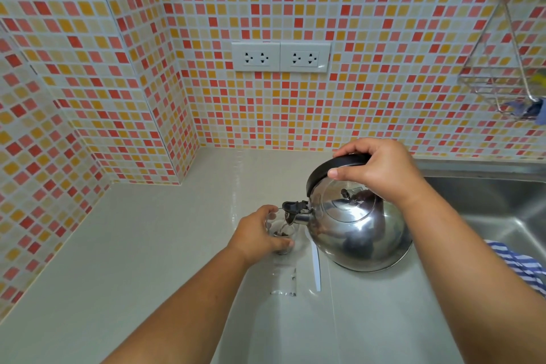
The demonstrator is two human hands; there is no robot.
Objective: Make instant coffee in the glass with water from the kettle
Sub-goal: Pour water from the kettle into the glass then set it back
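Glass (283,233) stands on counter (147,245), just left of kettle (357,227). Left hand (260,235) wrapped around glass. Right hand (375,170) clamped on kettle's black handle; kettle tilted left, spout over glass rim, water stream entering; dark granules at bottom.

Your right hand (381,170) grips the black handle of the steel kettle (359,229), tilted toward the glass (282,230). Your left hand (260,235) wraps around the glass on the grey counter (133,245), while water runs from the spout onto dark coffee inside.
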